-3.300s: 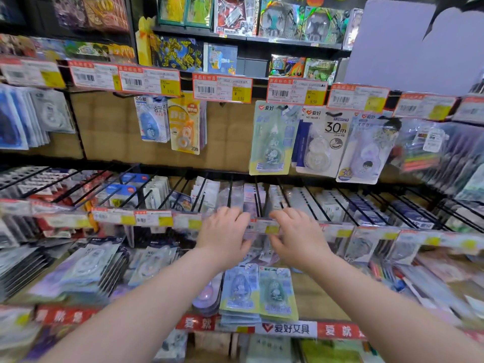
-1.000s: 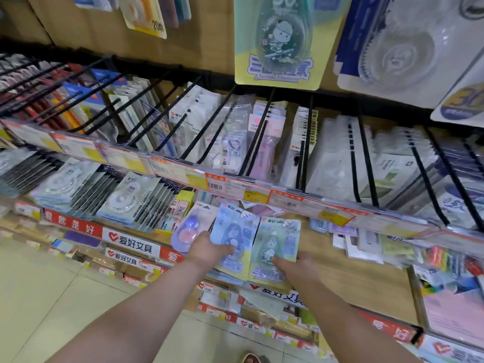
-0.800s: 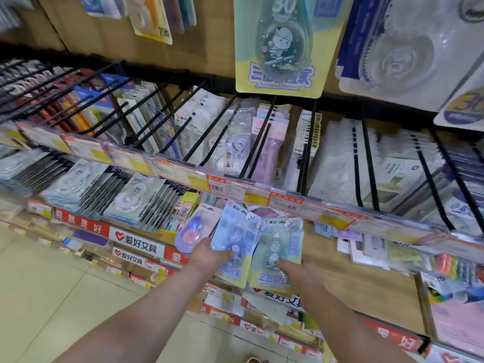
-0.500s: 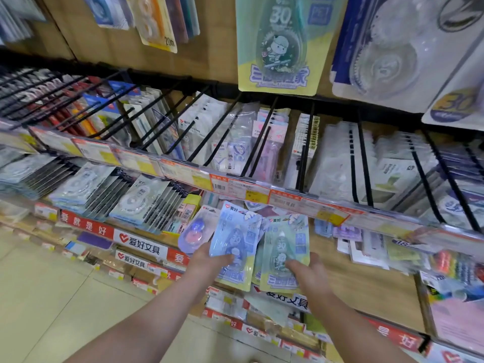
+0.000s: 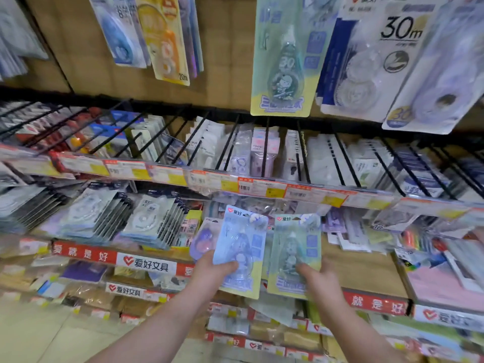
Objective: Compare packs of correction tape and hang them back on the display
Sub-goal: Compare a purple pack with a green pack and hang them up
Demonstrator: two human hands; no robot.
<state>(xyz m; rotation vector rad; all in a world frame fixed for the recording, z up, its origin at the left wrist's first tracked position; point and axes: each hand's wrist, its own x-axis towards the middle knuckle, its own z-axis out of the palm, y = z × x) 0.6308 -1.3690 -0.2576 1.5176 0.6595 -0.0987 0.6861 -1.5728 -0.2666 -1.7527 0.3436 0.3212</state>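
A blue pack [image 5: 242,242] of correction tape is gripped near its lower left edge by the left hand [image 5: 212,271], with the thumb laid across the front of the card. A green pack [image 5: 294,247] of correction tape is gripped at its lower part by the right hand [image 5: 318,277], with the thumb pressed on the front and the fingers hidden behind the card. Both hands are thus clamped on one pack each and are kept apart. The two packs are held upright and side by side, faces turned to the camera, with their near edges just beside each other; whether they touch cannot be told. They are held off the hooks, in front of the lower shelf, just under the price rail [image 5: 262,187].

A purple pack [image 5: 203,239] is seen just behind the blue pack, to its left. Above the price rail, rows of black hooks [image 5: 265,145] are loaded with small packs. Higher up, a large green pack [image 5: 284,58] and a white pack marked 30m [image 5: 372,56] are hung against the wooden back panel [image 5: 227,48]. To the left, stacks of white tape packs [image 5: 146,218] are laid above a red shelf strip [image 5: 83,254]. The pale floor [image 5: 39,331] is seen at the lower left.
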